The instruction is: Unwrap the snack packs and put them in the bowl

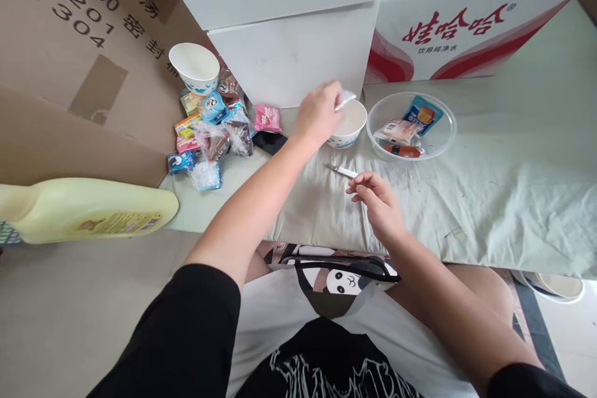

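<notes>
My left hand (319, 113) is closed on a small whitish wrapper (345, 99), held over the rim of a white paper bowl (351, 126) with a blue pattern. My fingers partly hide the wrapper, so I cannot tell what is inside. Lower and to the right, my right hand (377, 200) has its fingers loosely curled around the end of a slim craft knife (344, 171) with a white handle and a metal tip. The knife points left, just above or on the cloth. Right of the bowl stands a clear plastic tub (448, 137) with several snack packets (396, 130) inside.
A pile of small wrapped snacks (214, 130) lies at left, with another paper bowl (194, 68) behind it. A pink packet (267, 118) and a dark phone-like slab (270, 142) are nearby. White cartons (298, 56) wall the back; a yellow bottle (107, 208) lies left.
</notes>
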### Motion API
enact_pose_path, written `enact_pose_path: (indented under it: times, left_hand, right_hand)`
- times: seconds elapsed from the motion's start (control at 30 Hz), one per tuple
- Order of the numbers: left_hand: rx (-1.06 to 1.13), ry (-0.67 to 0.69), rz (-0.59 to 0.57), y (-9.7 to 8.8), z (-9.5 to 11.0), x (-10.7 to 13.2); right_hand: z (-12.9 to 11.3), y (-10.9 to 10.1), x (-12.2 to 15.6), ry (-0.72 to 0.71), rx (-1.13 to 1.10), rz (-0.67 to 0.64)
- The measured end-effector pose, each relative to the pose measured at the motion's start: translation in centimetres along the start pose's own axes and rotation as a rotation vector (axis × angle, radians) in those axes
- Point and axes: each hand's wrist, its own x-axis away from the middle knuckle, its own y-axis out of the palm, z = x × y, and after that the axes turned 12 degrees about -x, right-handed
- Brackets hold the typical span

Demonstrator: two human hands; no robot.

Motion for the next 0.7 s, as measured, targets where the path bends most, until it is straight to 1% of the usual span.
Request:
enact_pose_path:
  times: [0.03, 0.1, 0.17, 0.27, 0.33, 0.4, 0.43, 0.47, 0.5, 0.53, 0.6, 0.7]
  left_hand:
    - [-0.049, 0.018, -0.07, 0.4, 0.5, -1.0]
    - [-0.13, 0.03, -0.213, 1.2, 1.5, -2.1]
    - [-0.183, 0.008, -0.394, 2.1, 2.2, -2.6]
    - [-0.208, -0.019, -0.666, 3.0, 2.7, -3.3]
    - [-0.199, -0.015, -0.796, 3.3, 2.7, -4.0]
    - [-0.202, -0.017, -0.877, 3.2, 2.7, -4.6]
    - [-0.207, -0.016, -0.878, 3.0, 2.7, -4.6]
    - [-0.211, -0.009, -0.839, 2.8, 2.8, -4.5]
    - [-0.216, 0.001, -0.773, 2.5, 2.8, -4.0]
    - [-0.21, 0.014, -0.684, 2.1, 2.8, -3.4]
    - [-0.155, 0.045, -0.479, 1.2, 2.4, -1.2]
    - [-0.017, 0.059, -0.159, -0.2, 0.7, 3.0]
  right_hand:
    - [0.0, 0.0, -0.1, 0.0, 0.013, -0.008]
    - [0.0, -0.1, -0.1, 0.001, 0.046, -0.03]
    - [0.0, -0.1, -0.2, 0.002, 0.089, -0.056]
    - [0.1, -0.2, -0.1, 0.011, 0.164, -0.091]
    - [0.2, -0.3, 0.1, 0.022, 0.205, -0.114]
    - [0.3, -0.3, 0.2, 0.029, 0.234, -0.143]
    - [0.4, -0.4, 0.3, 0.033, 0.25, -0.154]
    - [0.5, -0.4, 0.3, 0.035, 0.265, -0.158]
    - [0.5, -0.4, 0.3, 0.037, 0.276, -0.157]
    - [0.5, -0.5, 0.3, 0.037, 0.284, -0.154]
    - [0.5, -0.5, 0.3, 0.036, 0.29, -0.147]
    - [0.3, -0.4, 0.5, 0.029, 0.285, -0.142]
